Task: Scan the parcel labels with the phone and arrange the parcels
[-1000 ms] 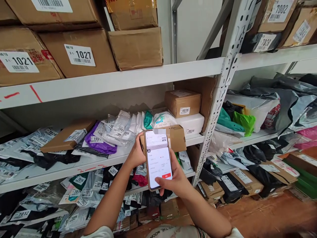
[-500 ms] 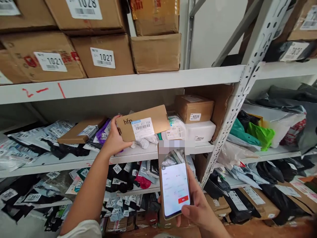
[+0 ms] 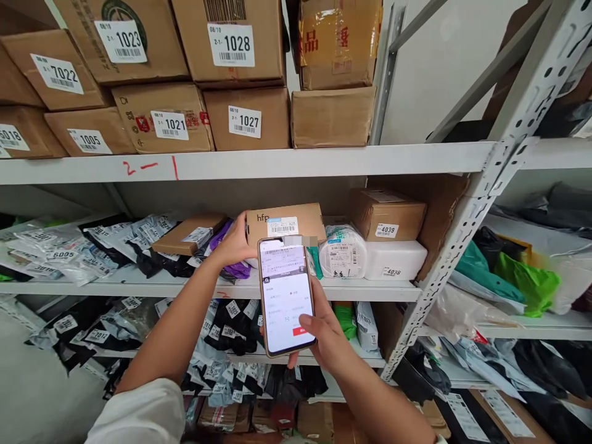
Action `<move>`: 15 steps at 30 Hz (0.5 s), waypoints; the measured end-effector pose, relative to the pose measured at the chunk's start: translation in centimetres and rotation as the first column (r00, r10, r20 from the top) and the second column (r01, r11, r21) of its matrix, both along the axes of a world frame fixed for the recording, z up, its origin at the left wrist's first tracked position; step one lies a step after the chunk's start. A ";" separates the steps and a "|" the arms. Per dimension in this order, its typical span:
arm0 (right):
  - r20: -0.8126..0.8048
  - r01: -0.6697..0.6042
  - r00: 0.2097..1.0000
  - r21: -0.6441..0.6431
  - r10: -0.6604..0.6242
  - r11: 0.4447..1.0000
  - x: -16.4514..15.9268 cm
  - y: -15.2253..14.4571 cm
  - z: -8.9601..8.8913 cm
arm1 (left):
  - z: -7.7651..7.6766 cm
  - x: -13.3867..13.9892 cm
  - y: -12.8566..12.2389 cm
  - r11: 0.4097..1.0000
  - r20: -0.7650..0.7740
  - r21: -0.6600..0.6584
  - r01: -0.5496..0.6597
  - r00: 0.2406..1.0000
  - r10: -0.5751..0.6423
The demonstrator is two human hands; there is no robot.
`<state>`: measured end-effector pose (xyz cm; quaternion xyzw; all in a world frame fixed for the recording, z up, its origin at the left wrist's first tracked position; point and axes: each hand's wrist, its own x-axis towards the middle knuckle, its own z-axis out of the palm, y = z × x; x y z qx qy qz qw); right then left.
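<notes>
My left hand point(image 3: 234, 240) grips the left end of a flat brown cardboard box point(image 3: 308, 217) marked "hfp", with a white barcode label on its face. The box is held over the middle shelf, its long side nearly level. In my right hand point(image 3: 326, 327) is a smartphone point(image 3: 285, 299), upright in front of the box and covering its lower part. My right thumb lies on the screen near a red button. The screen's upper part shows a camera picture of a label. Right of the held box stands a white wrapped parcel point(image 3: 343, 253).
Brown boxes point(image 3: 245, 118) with number labels line the upper shelf. A box labelled 4039 point(image 3: 387, 216) rests on a white box point(image 3: 395, 260) at the middle shelf's right end. Bagged parcels point(image 3: 69, 250) lie at left. A perforated metal post point(image 3: 481, 191) stands on the right.
The view has shifted, so the shelves appear further right. The box has turned closer to level, and the phone has come up in front of its lower part. Both hands keep their hold.
</notes>
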<state>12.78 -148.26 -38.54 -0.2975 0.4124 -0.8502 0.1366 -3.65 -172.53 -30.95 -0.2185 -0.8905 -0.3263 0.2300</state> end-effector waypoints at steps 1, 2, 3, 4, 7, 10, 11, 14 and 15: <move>-0.007 0.002 1.000 0.001 -0.002 1.000 0.0 -0.1 0.3 | 0.0 0.0 -0.1 1.000 0.009 -0.011 0.015 1.000 -0.015; -0.013 -0.002 1.000 0.003 0.002 1.000 0.1 -0.1 0.5 | 0.0 0.0 -0.1 0.999 0.019 -0.021 0.025 1.000 -0.025; -0.018 -0.008 1.000 0.004 0.008 1.000 0.2 -0.1 0.7 | 0.0 0.1 -0.2 0.999 0.029 -0.025 0.028 0.999 -0.027; -0.021 -0.013 1.000 0.005 0.013 1.000 0.2 -0.1 0.9 | 0.1 0.1 -0.2 0.999 0.038 -0.022 0.027 0.999 -0.026; -0.024 -0.012 1.000 0.012 0.012 1.000 0.4 -0.2 1.2 | 0.2 0.3 -0.2 0.999 0.045 -0.005 0.031 0.999 -0.031; -0.019 -0.002 1.000 0.020 0.003 1.000 0.4 -0.1 1.3 | 0.3 0.3 -0.2 0.999 0.039 -0.011 0.046 0.998 -0.045; -0.017 -0.002 1.000 0.022 0.003 1.000 0.4 -0.1 1.2 | 0.2 0.3 -0.2 0.999 0.038 -0.013 0.045 0.998 -0.044; -0.011 0.004 1.000 0.030 -0.004 1.000 0.3 0.0 1.1 | 0.1 0.2 -0.2 0.999 0.033 -0.011 0.033 0.999 -0.033; -0.009 0.008 1.000 0.032 -0.008 0.999 0.3 0.0 1.1 | 0.1 0.2 -0.2 1.000 0.029 -0.009 0.027 0.999 -0.027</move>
